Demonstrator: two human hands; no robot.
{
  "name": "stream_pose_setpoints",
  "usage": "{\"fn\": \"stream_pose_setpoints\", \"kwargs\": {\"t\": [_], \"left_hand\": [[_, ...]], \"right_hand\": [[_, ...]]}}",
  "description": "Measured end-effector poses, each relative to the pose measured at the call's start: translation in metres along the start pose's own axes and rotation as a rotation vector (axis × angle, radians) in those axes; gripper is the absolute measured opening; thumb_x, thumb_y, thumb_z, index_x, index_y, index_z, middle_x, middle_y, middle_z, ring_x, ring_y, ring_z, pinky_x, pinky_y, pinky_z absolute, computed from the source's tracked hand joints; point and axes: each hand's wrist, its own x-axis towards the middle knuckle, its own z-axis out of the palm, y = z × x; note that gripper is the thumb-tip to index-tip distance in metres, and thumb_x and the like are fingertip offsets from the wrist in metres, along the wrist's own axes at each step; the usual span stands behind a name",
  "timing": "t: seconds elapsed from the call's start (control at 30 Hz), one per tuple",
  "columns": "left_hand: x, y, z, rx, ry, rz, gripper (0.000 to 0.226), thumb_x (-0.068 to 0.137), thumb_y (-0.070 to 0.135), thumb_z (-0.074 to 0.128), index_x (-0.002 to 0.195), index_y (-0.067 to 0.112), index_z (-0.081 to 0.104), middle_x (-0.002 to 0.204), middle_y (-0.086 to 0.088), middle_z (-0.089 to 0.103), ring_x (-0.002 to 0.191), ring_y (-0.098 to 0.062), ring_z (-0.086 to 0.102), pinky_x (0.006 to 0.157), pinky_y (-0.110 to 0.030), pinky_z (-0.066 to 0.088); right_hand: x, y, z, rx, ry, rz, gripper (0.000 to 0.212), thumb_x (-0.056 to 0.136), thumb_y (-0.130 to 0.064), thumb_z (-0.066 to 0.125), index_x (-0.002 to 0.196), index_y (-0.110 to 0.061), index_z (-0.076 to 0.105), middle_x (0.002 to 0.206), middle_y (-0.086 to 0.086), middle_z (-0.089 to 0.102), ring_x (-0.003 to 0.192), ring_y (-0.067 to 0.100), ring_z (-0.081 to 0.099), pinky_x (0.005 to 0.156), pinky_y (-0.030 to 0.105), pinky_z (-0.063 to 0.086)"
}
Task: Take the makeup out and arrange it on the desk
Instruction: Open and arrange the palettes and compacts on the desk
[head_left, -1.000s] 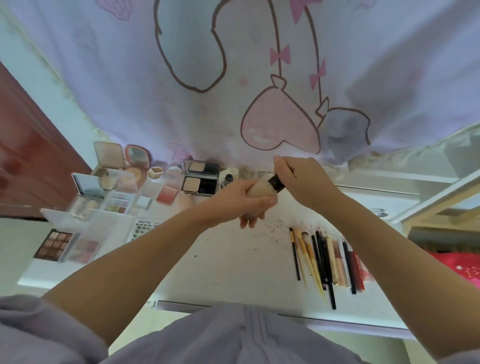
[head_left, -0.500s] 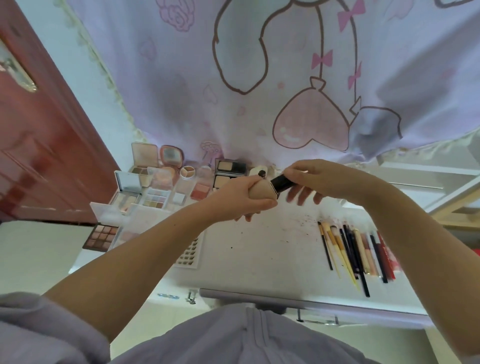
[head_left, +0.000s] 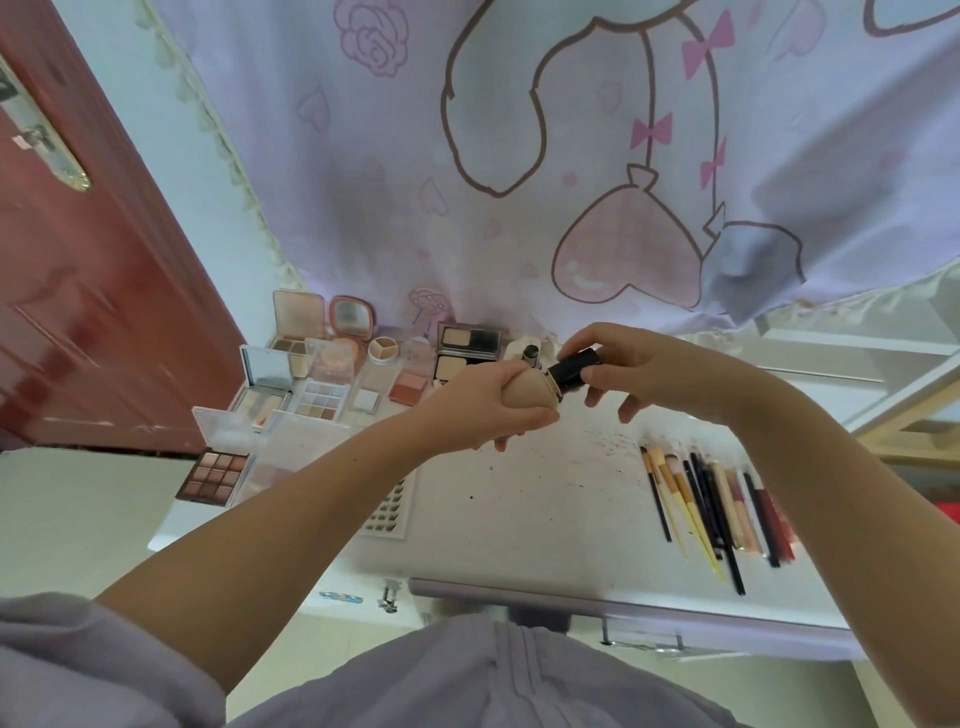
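Above the white desk (head_left: 545, 519) my left hand (head_left: 493, 405) grips a beige foundation bottle (head_left: 530, 397) round its body. My right hand (head_left: 628, 366) pinches the bottle's black cap (head_left: 571, 369) with thumb and fingertips, the other fingers spread below. Open palettes and compacts (head_left: 322, 400) lie in rows at the desk's far left. A brown eyeshadow palette (head_left: 213, 475) sits at the left edge. Brushes and pencils (head_left: 711, 504) lie side by side on the right.
A pink and lilac printed curtain (head_left: 519, 182) hangs behind the desk. A red door (head_left: 78, 312) stands at the left. A sheet of false lashes (head_left: 389, 512) lies near my left forearm. Dark specks dot the desk's middle. A white shelf (head_left: 857, 353) is at the right.
My right hand has loosened from a full grasp on the cap to a fingertip pinch, with fingers spread. The camera has tilted, so the desk appears shifted right and lower.
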Motion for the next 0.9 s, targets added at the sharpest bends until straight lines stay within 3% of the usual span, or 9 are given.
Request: {"fn": "stream_pose_setpoints", "kwargs": {"t": [0.07, 0.13, 0.2, 0.37, 0.6, 0.9], "left_hand": [[0.0, -0.001, 0.001, 0.027, 0.007, 0.006, 0.024, 0.083, 0.038, 0.067, 0.1, 0.025, 0.055, 0.081, -0.002, 0.064, 0.059, -0.016, 0.063, 0.044, -0.017, 0.041], [0.0, 0.0, 0.002, 0.048, 0.009, 0.02, 0.026, 0.081, 0.041, 0.067, 0.1, 0.025, 0.056, 0.081, -0.001, 0.065, 0.059, -0.016, 0.064, 0.046, -0.019, 0.043], [0.0, 0.001, 0.004, 0.046, 0.008, 0.034, 0.027, 0.081, 0.043, 0.067, 0.099, 0.025, 0.057, 0.081, -0.001, 0.066, 0.059, -0.016, 0.065, 0.048, -0.023, 0.045], [0.0, 0.003, 0.003, -0.03, -0.014, 0.013, 0.026, 0.082, 0.039, 0.067, 0.101, 0.025, 0.056, 0.076, 0.001, 0.065, 0.056, -0.012, 0.062, 0.049, -0.027, 0.049], [-0.005, -0.004, 0.008, -0.004, -0.005, 0.0, 0.022, 0.081, 0.041, 0.068, 0.095, 0.031, 0.055, 0.076, 0.003, 0.063, 0.057, -0.011, 0.061, 0.047, -0.02, 0.045], [-0.005, -0.008, 0.008, -0.045, 0.023, 0.015, 0.021, 0.08, 0.041, 0.069, 0.093, 0.039, 0.052, 0.078, 0.008, 0.061, 0.057, -0.005, 0.06, 0.049, -0.019, 0.047]], "right_hand": [[-0.004, -0.001, -0.002, 0.037, -0.019, 0.031, 0.023, 0.097, -0.03, 0.048, 0.117, -0.021, 0.052, 0.101, -0.001, 0.067, 0.086, 0.015, 0.067, 0.064, 0.023, 0.052], [-0.004, -0.002, 0.0, -0.007, 0.012, 0.066, 0.032, 0.096, -0.042, 0.041, 0.107, -0.016, 0.057, 0.086, 0.001, 0.069, 0.067, 0.012, 0.064, 0.054, 0.02, 0.047], [-0.002, -0.002, 0.002, -0.055, 0.067, 0.058, 0.036, 0.096, -0.042, 0.042, 0.095, -0.011, 0.06, 0.07, 0.002, 0.065, 0.051, 0.008, 0.052, 0.046, 0.016, 0.039], [-0.007, 0.001, -0.007, -0.096, 0.133, -0.053, 0.014, 0.096, -0.022, 0.05, 0.103, -0.014, 0.059, 0.076, 0.004, 0.063, 0.06, 0.013, 0.052, 0.05, 0.021, 0.043], [-0.01, 0.002, -0.016, -0.223, 0.125, -0.101, 0.011, 0.095, -0.022, 0.051, 0.102, -0.018, 0.058, 0.067, -0.002, 0.058, 0.048, 0.003, 0.049, 0.045, 0.015, 0.043], [-0.011, 0.006, -0.026, -0.188, 0.157, -0.099, 0.012, 0.097, -0.018, 0.048, 0.101, -0.016, 0.059, 0.064, -0.003, 0.057, 0.044, 0.002, 0.049, 0.043, 0.014, 0.043]]}}
